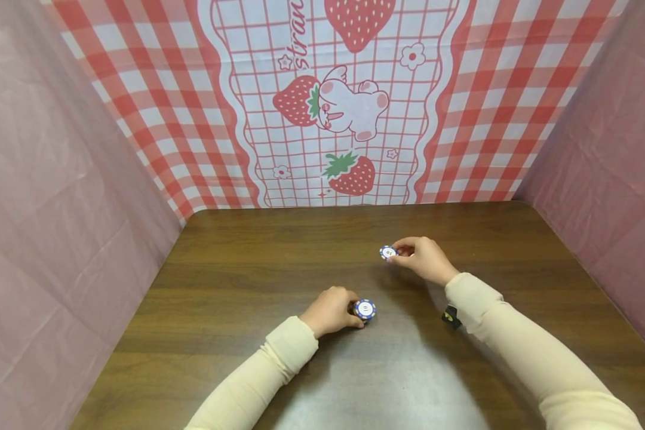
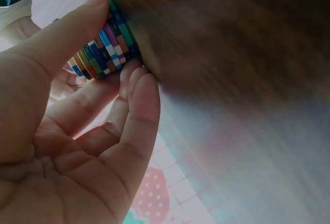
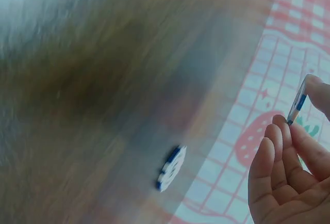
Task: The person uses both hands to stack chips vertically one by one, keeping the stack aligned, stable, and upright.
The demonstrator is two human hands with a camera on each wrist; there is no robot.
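Note:
My left hand point(image 1: 330, 310) holds the sides of an upright stack of poker chips point(image 1: 365, 309), thumb on the near side. The top chip is blue and white, marked 10. In the left wrist view the stack point(image 2: 105, 48) shows edges of several colours between thumb and fingers. Beyond it, my right hand point(image 1: 424, 260) pinches one blue-and-white poker chip point(image 1: 388, 253) by its edge, apart from the stack. Another blue-and-white chip point(image 3: 171, 168) appears in the right wrist view, seemingly low over or on the table; I cannot make it out in the head view.
Brown wood-grain table point(image 1: 236, 251) lies under both hands. At the back hangs a red-and-white checked cloth point(image 1: 150, 119) with strawberries, and pink cloths point(image 1: 59, 209) flank the sides. A black-and-yellow piece point(image 1: 451, 316) sits beneath the right cuff.

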